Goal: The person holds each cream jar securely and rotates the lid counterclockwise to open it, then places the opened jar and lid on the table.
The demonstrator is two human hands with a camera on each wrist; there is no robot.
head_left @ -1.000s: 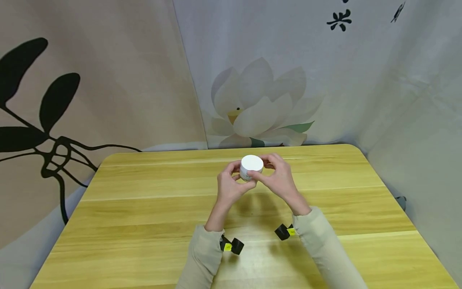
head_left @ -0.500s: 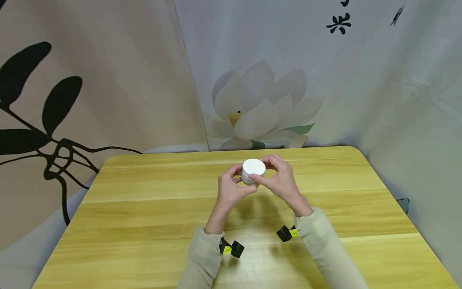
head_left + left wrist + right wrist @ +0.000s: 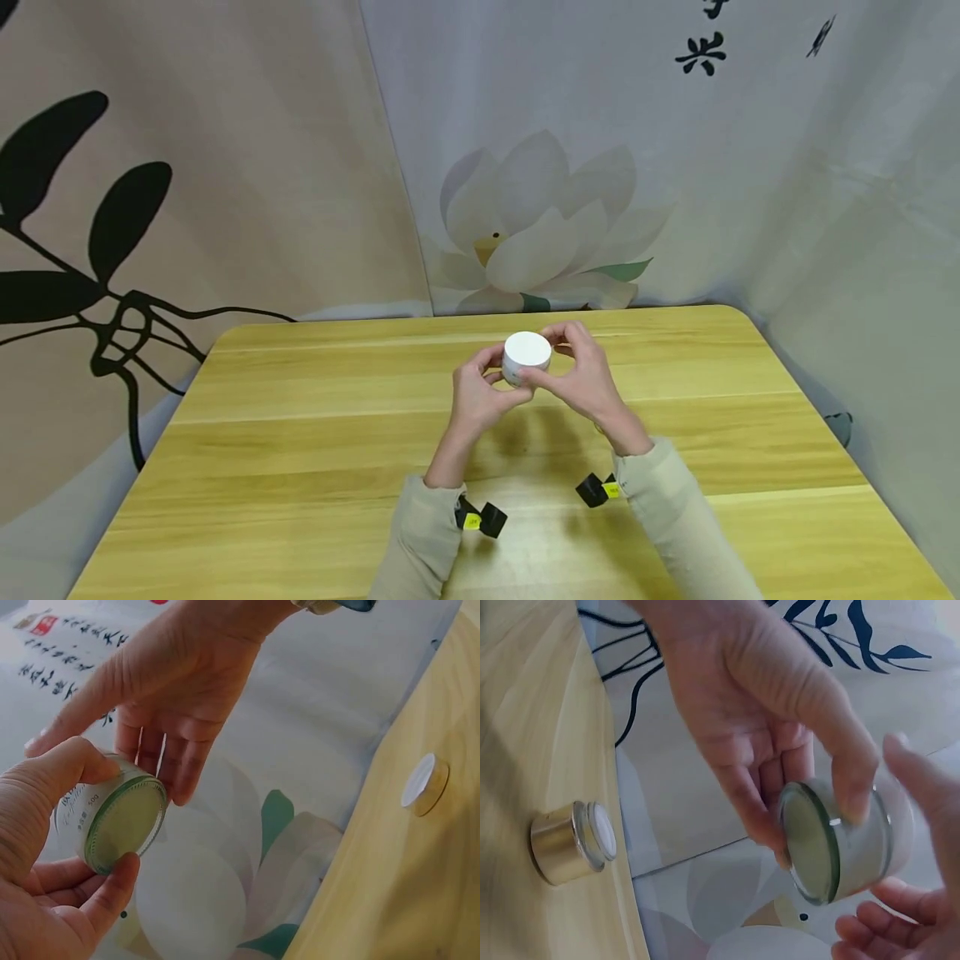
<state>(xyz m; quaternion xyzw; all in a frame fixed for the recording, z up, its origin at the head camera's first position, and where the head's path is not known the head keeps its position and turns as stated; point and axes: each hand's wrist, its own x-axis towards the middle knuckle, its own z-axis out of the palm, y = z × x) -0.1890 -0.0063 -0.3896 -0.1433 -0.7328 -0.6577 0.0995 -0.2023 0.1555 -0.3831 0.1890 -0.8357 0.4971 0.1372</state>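
A small glass cream jar with a white lid (image 3: 527,346) is held above the table between both hands. My left hand (image 3: 476,398) grips the jar body (image 3: 124,825), its thumb on the labelled side and fingers around the base. The right hand (image 3: 588,383) holds the lid, thumb in front and index finger behind. In the right wrist view, the right hand (image 3: 934,832) curls thumb and fingers about the lid end. The jar is tilted in both wrist views, its round glass base showing. Its contents are hidden.
A gold jar (image 3: 559,844) with a white top stands on the wooden table (image 3: 300,467); in the head view it seems mostly hidden by the right wrist. Black wrist cameras (image 3: 492,520) sit at both cuffs. A printed curtain (image 3: 315,167) hangs behind the table.
The head view has tilted slightly, so the hands, jar and table edge appear a little lower. Both hands keep nearly the same hold; the right thumb has shifted only slightly at the lid.
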